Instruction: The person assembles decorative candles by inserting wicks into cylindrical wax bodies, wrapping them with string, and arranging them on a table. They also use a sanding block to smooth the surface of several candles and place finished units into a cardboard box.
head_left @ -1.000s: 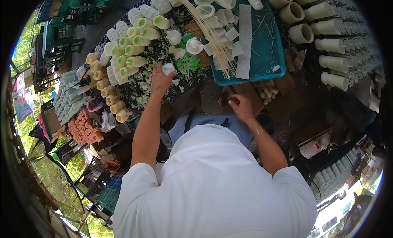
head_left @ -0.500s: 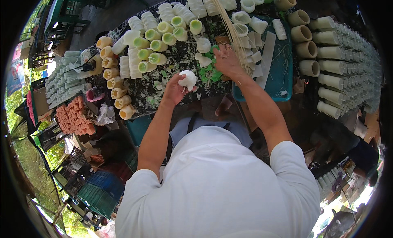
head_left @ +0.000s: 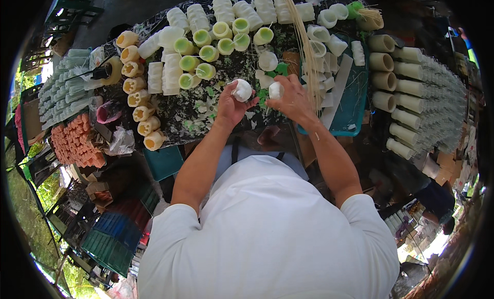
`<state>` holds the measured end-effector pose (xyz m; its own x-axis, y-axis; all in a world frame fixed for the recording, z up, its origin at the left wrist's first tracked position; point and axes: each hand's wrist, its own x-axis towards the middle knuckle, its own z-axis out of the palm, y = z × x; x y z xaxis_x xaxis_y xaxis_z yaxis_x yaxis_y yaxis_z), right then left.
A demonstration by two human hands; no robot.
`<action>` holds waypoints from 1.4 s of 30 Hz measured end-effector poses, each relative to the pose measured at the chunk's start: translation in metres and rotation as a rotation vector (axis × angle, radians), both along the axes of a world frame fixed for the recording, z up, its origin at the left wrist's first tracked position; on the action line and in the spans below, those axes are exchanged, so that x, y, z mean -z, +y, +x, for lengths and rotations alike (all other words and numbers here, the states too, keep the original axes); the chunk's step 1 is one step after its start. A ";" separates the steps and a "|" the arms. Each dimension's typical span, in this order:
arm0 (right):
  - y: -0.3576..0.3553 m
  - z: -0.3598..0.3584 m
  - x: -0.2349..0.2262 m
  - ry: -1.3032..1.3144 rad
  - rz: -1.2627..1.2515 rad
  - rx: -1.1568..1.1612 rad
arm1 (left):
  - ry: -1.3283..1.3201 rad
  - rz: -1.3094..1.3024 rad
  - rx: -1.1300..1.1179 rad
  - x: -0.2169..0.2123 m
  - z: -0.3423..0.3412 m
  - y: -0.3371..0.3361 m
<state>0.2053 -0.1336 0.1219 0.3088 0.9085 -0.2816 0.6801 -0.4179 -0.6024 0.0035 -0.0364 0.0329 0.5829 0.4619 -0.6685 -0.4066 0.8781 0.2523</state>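
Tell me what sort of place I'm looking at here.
Probably an outdoor craft stall or open-air workshop. A long table is packed with rows of green-filled cups and pale cylinders; grass and stacked crates show at the lower left. The left hand and right hand each hold a small white piece.

Green-filled cups [head_left: 206, 54] lie left of the tray [head_left: 355, 101].

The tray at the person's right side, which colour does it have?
Teal, seen in the head view: the tray.
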 end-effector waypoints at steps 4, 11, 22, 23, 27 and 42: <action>0.007 -0.046 -0.021 -0.119 -0.055 0.043 | -0.054 0.007 -0.089 0.002 0.019 -0.012; 0.002 -0.072 -0.031 0.047 -0.079 -0.027 | -0.092 -0.027 0.119 0.010 0.017 -0.018; 0.084 0.029 0.106 -0.353 -0.036 0.041 | -0.126 0.085 0.305 -0.008 -0.011 -0.011; 0.088 0.031 0.113 -0.334 -0.061 0.015 | -0.123 0.099 0.313 -0.009 -0.014 -0.012; 0.082 0.037 0.102 -0.094 -0.029 0.100 | -0.113 0.118 0.323 -0.013 -0.021 -0.013; -0.197 0.024 0.006 1.522 0.524 0.909 | -0.225 -0.039 0.632 -0.074 0.068 -0.099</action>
<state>0.2293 -0.3307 0.1156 0.4736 0.7037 -0.5296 -0.8088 0.1095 -0.5779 0.0716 -0.1354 0.1067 0.8604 -0.0359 -0.5083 0.1498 0.9713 0.1849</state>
